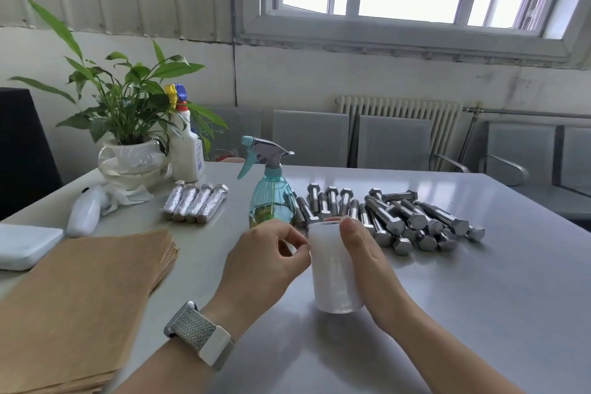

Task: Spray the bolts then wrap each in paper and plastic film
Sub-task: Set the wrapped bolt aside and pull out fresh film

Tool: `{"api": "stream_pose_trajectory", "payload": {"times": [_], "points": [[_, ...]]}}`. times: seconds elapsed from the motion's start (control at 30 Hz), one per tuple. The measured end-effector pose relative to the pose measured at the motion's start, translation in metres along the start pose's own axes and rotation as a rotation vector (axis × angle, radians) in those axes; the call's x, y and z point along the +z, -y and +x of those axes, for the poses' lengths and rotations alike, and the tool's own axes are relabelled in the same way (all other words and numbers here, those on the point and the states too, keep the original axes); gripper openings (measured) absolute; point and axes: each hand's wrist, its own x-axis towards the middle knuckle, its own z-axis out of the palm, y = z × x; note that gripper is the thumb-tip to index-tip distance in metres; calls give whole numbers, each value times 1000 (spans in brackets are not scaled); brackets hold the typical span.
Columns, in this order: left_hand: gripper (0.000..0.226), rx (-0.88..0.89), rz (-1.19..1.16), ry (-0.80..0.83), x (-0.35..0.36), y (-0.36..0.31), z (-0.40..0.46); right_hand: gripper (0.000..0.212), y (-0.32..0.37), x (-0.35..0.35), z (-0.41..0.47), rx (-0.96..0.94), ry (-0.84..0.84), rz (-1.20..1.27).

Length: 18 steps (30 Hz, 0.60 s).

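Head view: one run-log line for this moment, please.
right hand: holds film roll upright on table | left hand: pinches roll's edge | wrapped bolts: four | bare bolts: piled

The grey table (479, 265) carries bolts (399, 217), spray bottle (271, 198), brown paper (80, 297), 4 wrapped bolts (195, 203).

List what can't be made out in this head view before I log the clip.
- Bolt pile: exact count; bolts overlap, some behind the spray bottle and film roll.
- Film's loose end: left hand fingertips cover it.
- White bottle label: too small.
- Paper stack: cut off at the bottom-left edge.
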Motion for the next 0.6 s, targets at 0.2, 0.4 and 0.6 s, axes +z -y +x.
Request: {"api": "stream_pose_trajectory", "payload": {"times": [0.2, 0.4, 0.6], "points": [[7, -200, -432, 149, -1, 1, 4, 78, -2, -5, 2, 104, -25, 79], [10, -297, -670, 184, 3, 2, 4, 84, 0, -4, 2, 125, 11, 103], [9, -362, -800, 134, 8, 5, 3, 90, -2, -3, 2, 171, 7, 106]]}}
